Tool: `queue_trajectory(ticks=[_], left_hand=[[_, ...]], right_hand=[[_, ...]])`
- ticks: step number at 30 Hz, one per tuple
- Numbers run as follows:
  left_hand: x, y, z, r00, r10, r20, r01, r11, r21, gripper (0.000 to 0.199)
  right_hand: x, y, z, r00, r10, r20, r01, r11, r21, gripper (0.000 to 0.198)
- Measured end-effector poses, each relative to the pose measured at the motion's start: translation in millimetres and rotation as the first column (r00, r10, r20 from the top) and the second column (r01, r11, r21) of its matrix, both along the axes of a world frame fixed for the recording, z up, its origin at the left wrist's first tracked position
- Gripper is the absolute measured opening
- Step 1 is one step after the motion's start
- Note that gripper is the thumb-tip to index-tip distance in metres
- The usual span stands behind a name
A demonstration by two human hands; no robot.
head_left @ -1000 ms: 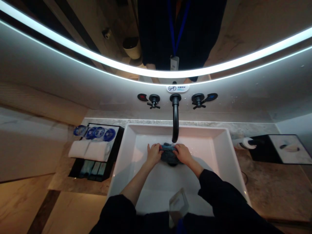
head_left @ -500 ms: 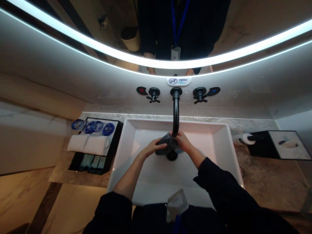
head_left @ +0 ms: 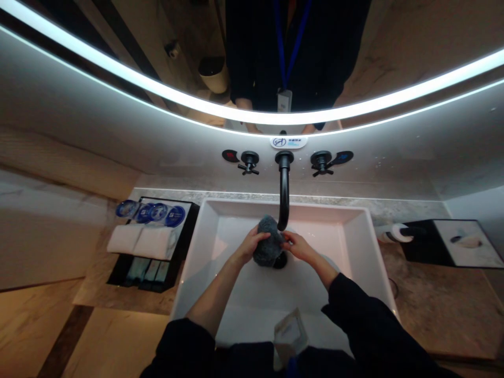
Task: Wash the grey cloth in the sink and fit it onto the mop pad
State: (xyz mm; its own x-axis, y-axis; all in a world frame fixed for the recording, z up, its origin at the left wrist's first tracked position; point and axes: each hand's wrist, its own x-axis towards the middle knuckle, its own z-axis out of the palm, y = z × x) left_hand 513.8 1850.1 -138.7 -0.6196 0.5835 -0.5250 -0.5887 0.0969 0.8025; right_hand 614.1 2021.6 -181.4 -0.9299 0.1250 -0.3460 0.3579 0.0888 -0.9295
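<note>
Handling the one grey cloth (head_left: 268, 244) over the single white basin (head_left: 252, 302), beside the spout (head_left: 284, 194), seems the step in hand. The left grip (head_left: 248, 248) is wrapped round it; the right grip (head_left: 300, 247) touches its edge — pinching or not, I cannot tell. Next likely calls for a firm two-handed hold. Two tap handles (head_left: 248, 164), two white towels (head_left: 153, 242), four blue discs (head_left: 174, 216).

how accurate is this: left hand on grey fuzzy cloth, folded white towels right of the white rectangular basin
One slip: the head view shows the folded white towels left of the basin; the left hand is on the cloth.
</note>
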Motion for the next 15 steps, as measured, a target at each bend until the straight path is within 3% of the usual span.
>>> queue_trajectory(ticks=[2,6,9,12,15], left_hand=[[-4,-11,-5.5,0.996,-0.001,-0.086,-0.004,0.999,-0.052,0.051],[-21,-40,-19.3,0.968,0.045,-0.247,-0.115,0.954,-0.275,0.047],[-26,-46,-23.6,0.952,0.089,-0.291,-0.188,0.924,-0.334,0.038],[-14,-25,-18.5,0.952,0.089,-0.292,-0.170,0.950,-0.263,0.033],[8,11,-10.4,0.994,0.093,-0.054,-0.093,0.996,0.001,0.038]], right_hand=[[-6,2,3,0.999,-0.031,-0.010,0.031,0.999,-0.006,0.022],[-19,5,22,0.994,-0.078,-0.080,0.071,0.994,-0.084,0.030],[-20,2,40,0.992,-0.114,-0.061,0.098,0.970,-0.223,0.034],[-15,-1,51,0.984,-0.179,0.006,0.162,0.876,-0.454,0.035],[-7,-6,55,0.959,-0.278,0.046,0.247,0.752,-0.612,0.036]])
